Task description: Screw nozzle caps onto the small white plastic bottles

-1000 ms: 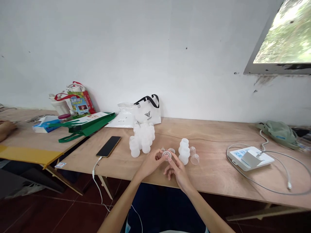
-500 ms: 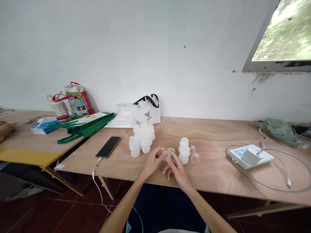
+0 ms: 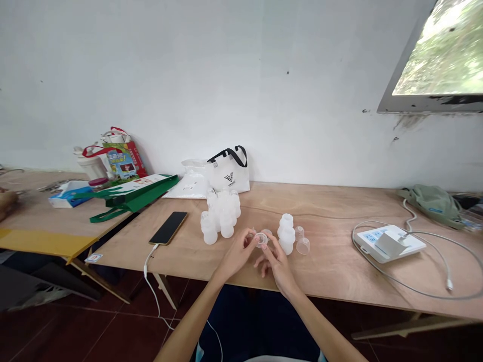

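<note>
A small clear plastic cap (image 3: pixel 261 240) is held between both hands, its round rim facing up toward me. My left hand (image 3: pixel 241 252) grips its left side with thumb and fingers. On the right side, my right hand (image 3: pixel 276 261) pinches it with thumb and forefinger, the other fingers curled below. Another clear piece (image 3: pixel 266 233) shows partly behind the hands. Just right of them stand white wavy-sided bottles (image 3: pixel 286 236) without caps. Two clear caps (image 3: pixel 303 246) lie beside these. To the left stands a cluster of several white bottles (image 3: pixel 222 213), some with clear caps on top.
A phone (image 3: pixel 168 228) with a charging cable lies at left. White bags (image 3: pixel 228 173) lean on the wall. A power strip (image 3: pixel 390 243) with looped cable and a green cloth cap (image 3: pixel 433 203) occupy the right. A green bag (image 3: pixel 141 196) bridges the gap to another table.
Both hands have shifted very slightly to the right with the clear cap, which is tilted a little differently between the fingers. The bottles and loose caps stay put.
</note>
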